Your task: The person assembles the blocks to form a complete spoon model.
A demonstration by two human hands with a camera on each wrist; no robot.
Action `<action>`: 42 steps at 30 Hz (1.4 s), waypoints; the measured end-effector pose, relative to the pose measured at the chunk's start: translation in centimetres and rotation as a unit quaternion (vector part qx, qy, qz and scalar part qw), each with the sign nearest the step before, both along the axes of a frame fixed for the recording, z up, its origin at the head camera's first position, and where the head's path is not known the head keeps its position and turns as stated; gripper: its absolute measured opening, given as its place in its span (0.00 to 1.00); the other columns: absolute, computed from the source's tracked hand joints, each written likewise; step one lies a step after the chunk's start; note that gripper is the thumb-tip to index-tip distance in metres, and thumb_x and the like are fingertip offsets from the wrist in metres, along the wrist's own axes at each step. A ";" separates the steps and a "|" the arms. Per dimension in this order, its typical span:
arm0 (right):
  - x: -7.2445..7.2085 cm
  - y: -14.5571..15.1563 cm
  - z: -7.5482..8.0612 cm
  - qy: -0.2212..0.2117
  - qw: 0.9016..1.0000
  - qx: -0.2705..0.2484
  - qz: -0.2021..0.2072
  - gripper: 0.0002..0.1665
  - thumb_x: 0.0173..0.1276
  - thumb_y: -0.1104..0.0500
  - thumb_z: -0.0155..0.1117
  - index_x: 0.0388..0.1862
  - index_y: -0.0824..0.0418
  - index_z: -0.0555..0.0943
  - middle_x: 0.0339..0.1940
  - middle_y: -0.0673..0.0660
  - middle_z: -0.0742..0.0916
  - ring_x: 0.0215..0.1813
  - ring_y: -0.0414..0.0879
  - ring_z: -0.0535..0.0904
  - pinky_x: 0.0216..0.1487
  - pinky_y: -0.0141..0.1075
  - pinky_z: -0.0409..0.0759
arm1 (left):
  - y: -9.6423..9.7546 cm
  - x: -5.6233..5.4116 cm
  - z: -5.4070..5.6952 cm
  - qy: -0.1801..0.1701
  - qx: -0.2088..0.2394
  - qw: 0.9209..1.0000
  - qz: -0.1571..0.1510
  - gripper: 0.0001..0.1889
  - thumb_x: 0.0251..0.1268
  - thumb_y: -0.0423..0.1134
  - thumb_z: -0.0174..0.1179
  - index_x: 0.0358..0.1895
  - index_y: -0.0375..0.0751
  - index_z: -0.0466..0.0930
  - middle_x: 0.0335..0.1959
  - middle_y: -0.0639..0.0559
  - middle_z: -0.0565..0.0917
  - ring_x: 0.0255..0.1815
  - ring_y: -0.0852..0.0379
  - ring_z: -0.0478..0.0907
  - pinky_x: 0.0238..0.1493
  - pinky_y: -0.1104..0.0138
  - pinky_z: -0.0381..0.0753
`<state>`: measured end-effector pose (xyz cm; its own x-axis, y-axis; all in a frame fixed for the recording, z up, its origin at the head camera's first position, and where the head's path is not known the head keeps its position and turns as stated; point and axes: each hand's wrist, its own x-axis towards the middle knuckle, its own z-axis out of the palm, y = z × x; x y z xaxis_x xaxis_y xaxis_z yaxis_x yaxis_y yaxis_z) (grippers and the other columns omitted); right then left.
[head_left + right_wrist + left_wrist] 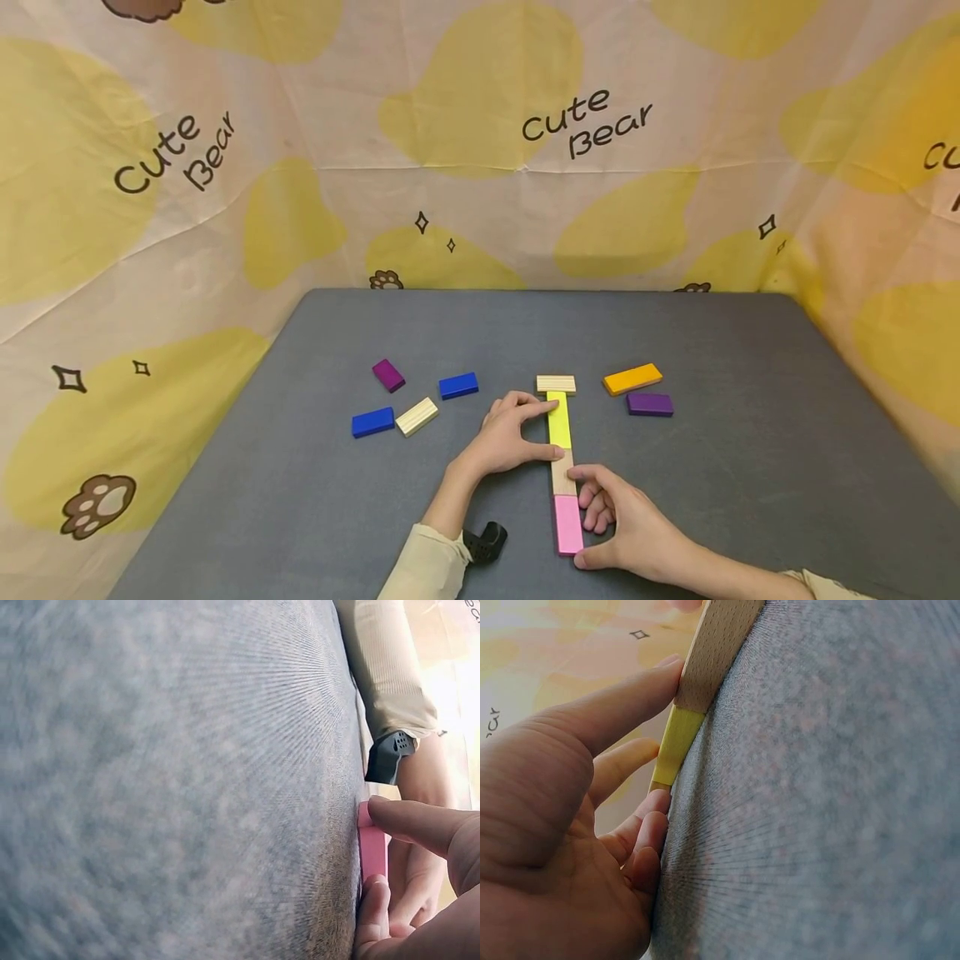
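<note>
A row of flat blocks runs toward me in the head view: a yellow block (pixel 559 423), a plain wooden block (pixel 562 475) and a pink block (pixel 568 525). A pale wooden block (pixel 556 383) lies crosswise at the far end. My left hand (pixel 504 437) is left of the row. Its index fingertip touches the yellow block's far part, and its thumb touches near the joint with the plain wooden block. At the near right, my right hand (pixel 630 525) holds the pink block, thumb at its near end; the index fingertip touches the plain wooden block's right edge.
Left of the row lie a purple block (pixel 388 376), a pale wooden block (pixel 417 416), and two blue blocks (pixel 458 386) (pixel 372 422). An orange block (pixel 633 379) and another purple block (pixel 649 405) lie right. Printed cloth (pixel 480 192) borders the grey table (pixel 300 517).
</note>
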<state>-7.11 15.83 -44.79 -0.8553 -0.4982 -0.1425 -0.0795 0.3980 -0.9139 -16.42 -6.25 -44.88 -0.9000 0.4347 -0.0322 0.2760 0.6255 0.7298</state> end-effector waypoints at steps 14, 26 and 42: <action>0.2 0.2 -0.3 0.008 1.000 -0.025 0.001 0.47 0.48 0.55 0.84 0.63 0.65 0.69 0.39 0.57 0.77 0.34 0.45 0.78 0.37 0.33 0.79 | 0.0 0.2 -0.4 -0.002 0.008 1.000 0.005 0.36 0.51 0.56 0.74 0.67 0.58 0.76 0.56 0.54 0.70 0.53 0.53 0.63 0.55 0.51 0.64; 0.1 -0.1 0.1 -0.023 0.999 -0.025 -0.030 0.42 0.51 0.58 0.81 0.62 0.67 0.69 0.38 0.57 0.77 0.33 0.46 0.78 0.34 0.33 0.79 | 0.6 0.6 -0.1 0.017 -0.017 1.000 0.000 0.34 0.54 0.55 0.73 0.67 0.56 0.76 0.58 0.53 0.71 0.54 0.53 0.63 0.56 0.52 0.65; -1.1 0.4 1.2 -0.116 0.989 -0.081 -0.042 0.34 0.57 0.62 0.77 0.59 0.70 0.72 0.40 0.61 0.79 0.36 0.51 0.78 0.34 0.33 0.77 | 0.0 1.5 0.7 -0.001 -0.039 0.999 -0.020 0.37 0.50 0.58 0.74 0.67 0.58 0.76 0.65 0.53 0.68 0.61 0.52 0.61 0.59 0.51 0.66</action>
<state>-8.22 16.20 -43.56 -0.8479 -0.4598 -0.2639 0.1673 0.2403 -0.9562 -14.89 -6.26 -44.19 -0.8819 0.4663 -0.0702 0.2998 0.6693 0.6798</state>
